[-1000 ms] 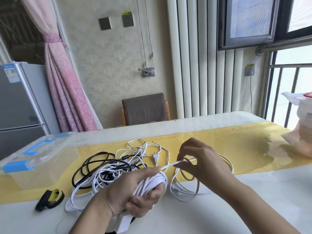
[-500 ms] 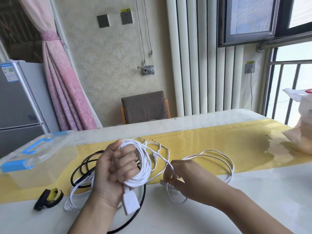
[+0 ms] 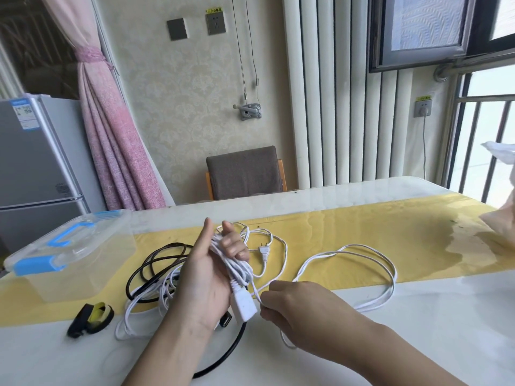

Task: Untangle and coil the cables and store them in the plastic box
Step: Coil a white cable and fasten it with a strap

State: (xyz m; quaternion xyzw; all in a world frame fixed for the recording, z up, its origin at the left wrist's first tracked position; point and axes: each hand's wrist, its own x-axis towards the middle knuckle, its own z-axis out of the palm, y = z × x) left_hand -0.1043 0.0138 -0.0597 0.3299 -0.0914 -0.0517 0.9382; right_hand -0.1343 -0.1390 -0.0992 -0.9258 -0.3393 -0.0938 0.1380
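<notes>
My left hand [image 3: 206, 277] grips the half-wound thin white power cable [image 3: 237, 270], right of the lidded clear plastic box [image 3: 69, 260]; my right hand [image 3: 295, 310] pinches its loose run. The black round cable [image 3: 167, 246] lies tangled beside the box on the desk [image 3: 390, 358]. Nothing is stored yet, I judge.

A white cable [image 3: 243, 303] sits partly wound as a bundle in the left hand's [image 3: 206, 282] grip, socket end hanging just below and loose length looping off right, while a black cable [image 3: 128, 285] lies tangled left of it and the clear, blue-latched plastic box [image 3: 83, 263] stands farther left, lid on.
</notes>
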